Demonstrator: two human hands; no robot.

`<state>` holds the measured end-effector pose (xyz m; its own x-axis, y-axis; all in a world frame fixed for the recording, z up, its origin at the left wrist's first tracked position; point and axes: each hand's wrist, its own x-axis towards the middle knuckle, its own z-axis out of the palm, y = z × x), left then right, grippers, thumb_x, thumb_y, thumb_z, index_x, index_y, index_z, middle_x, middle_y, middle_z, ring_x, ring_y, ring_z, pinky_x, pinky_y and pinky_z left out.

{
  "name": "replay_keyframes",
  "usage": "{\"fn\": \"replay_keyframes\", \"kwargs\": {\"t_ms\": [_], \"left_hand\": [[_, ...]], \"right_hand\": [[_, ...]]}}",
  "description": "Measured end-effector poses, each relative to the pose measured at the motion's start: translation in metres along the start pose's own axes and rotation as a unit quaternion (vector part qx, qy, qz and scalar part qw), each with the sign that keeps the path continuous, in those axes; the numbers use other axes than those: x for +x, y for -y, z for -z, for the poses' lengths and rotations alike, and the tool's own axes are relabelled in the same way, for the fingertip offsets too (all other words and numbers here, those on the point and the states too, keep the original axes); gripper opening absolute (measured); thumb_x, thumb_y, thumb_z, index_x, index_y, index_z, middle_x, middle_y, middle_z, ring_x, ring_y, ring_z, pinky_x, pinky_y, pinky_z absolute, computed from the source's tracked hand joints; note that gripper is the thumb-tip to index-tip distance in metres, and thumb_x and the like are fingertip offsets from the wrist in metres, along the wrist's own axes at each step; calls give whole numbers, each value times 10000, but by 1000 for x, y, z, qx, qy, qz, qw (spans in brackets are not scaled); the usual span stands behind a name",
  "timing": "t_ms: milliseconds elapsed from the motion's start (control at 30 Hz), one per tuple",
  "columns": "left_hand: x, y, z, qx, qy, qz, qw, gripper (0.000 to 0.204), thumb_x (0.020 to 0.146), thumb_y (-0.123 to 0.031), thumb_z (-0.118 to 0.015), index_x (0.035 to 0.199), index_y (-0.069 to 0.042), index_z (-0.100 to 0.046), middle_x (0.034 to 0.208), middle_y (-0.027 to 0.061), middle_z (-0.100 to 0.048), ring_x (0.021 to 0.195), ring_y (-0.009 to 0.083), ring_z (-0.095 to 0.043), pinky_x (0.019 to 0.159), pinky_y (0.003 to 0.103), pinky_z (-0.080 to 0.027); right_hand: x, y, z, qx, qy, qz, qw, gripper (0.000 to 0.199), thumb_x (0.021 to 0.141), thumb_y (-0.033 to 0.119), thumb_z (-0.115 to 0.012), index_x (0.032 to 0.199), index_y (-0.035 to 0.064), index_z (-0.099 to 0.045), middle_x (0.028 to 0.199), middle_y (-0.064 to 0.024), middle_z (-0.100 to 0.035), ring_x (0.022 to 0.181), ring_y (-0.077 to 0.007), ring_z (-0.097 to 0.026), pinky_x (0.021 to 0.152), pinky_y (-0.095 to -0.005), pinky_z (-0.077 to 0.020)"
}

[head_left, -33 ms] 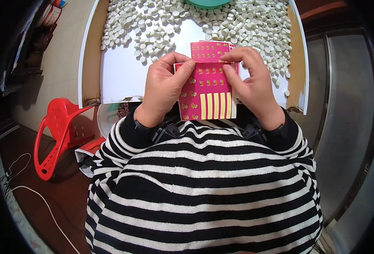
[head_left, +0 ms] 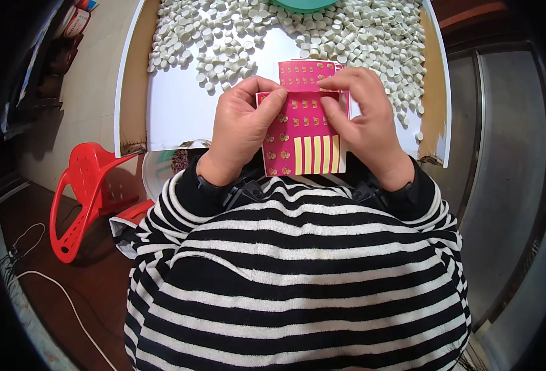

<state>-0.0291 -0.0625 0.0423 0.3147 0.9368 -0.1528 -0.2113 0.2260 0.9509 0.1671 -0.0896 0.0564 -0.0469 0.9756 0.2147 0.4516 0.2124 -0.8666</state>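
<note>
Between my hands is a pink sticker sheet (head_left: 302,128), with rows of small printed pictures and several bare pale-yellow strips near its lower right. My left hand (head_left: 243,120) pinches its upper left edge, the thumb lying on top. At the upper right, the bent index finger and thumb of my right hand (head_left: 365,117) close on the same sheet; the exact pinch point is hard to make out. A thin raised edge runs between the two hands. Just beyond lies another pink sheet (head_left: 294,69) on white-edged layers, partly covered by my fingers.
Many small white cylindrical caps (head_left: 372,40) lie heaped across the white tabletop (head_left: 180,117) with raised side walls (head_left: 135,80). A green round container (head_left: 304,5) shows at the far edge. A red plastic stool (head_left: 90,179) stands at the left, near a white cable (head_left: 68,300).
My right thumb and index finger have shifted slightly left over the sheet. The sheet has moved a few pixels right; my left hand stays nearly still.
</note>
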Motion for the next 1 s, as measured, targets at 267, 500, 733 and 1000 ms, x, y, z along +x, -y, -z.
{"fn": "replay_keyframes", "kwargs": {"t_ms": [267,500,733,1000], "left_hand": [[0,3,-3,20,9,-4,1000,118,890,-99,-605,864,16,-609,746,-2,-616,645,12,-527,567,152,-424],[-2,3,-2,23,30,19,999,70,903,-71,-578,905,-4,-598,794,-1,-613,688,22,-525,619,156,-416],[-1,3,-3,14,33,37,999,88,903,-75,-579,933,2,-611,818,13,-630,701,28,-538,623,159,-421],[-1,7,-3,15,32,30,999,96,900,-70,-582,943,10,-614,844,26,-636,744,46,-559,670,170,-441]], "right_hand": [[8,12,-14,-170,-12,230,958,220,710,-17,-688,910,55,-630,827,-78,-574,768,-266,-536,675,-334,-433],[7,6,-18,-155,-19,249,956,216,712,-30,-692,900,49,-622,830,-76,-580,741,-260,-544,641,-335,-442],[6,6,-20,-137,-26,229,963,222,708,-26,-703,904,47,-629,828,-76,-584,725,-252,-551,630,-324,-448],[6,4,-21,-149,-36,244,958,228,707,-27,-705,911,47,-635,837,-83,-587,745,-252,-566,636,-324,-460]]}}
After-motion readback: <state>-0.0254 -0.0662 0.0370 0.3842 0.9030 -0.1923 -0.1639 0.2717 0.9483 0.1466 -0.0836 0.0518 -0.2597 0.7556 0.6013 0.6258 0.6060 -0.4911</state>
